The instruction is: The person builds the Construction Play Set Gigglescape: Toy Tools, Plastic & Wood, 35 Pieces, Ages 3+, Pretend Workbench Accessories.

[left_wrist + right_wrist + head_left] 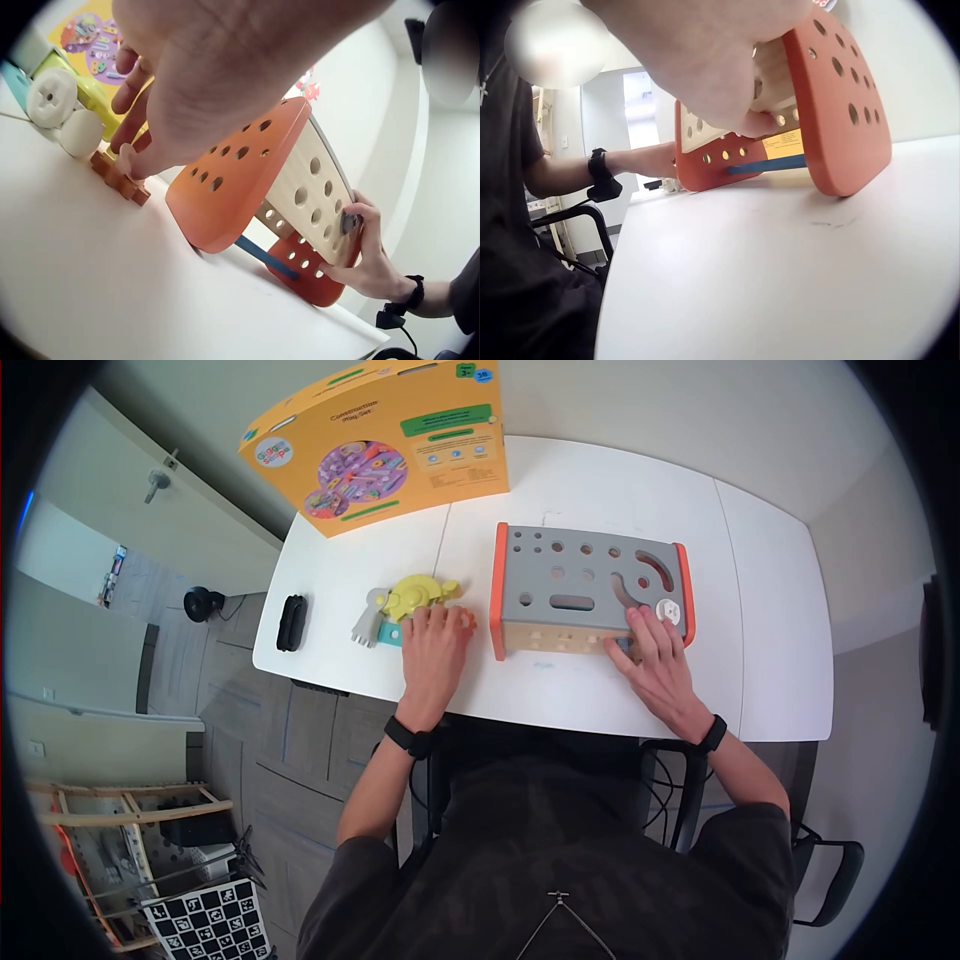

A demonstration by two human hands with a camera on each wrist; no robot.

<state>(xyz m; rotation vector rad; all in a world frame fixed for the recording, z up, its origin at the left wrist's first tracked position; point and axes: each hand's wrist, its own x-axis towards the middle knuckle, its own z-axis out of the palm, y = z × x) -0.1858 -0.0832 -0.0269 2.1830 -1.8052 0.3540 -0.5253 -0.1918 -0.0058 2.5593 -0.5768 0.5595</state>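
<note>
My left hand (434,660) reaches down at the left of the toy workbench (545,575), its thumb and fingertips pinching an orange toothed piece (118,180) low over the table. Beside those fingers lie a yellow-green toy piece (418,594), a grey toothed piece (366,622) and a teal strip (389,634). The workbench has a grey holed top and orange end panels (847,105). My right hand (660,668) grips its near right edge, fingers over the top by a white round knob (669,611) and thumb against the wooden front.
A large yellow toy box (400,450) stands at the back left of the white table (770,620). A black oblong case (291,622) lies near the left edge. A blue bar (780,164) spans the workbench's end panels low down.
</note>
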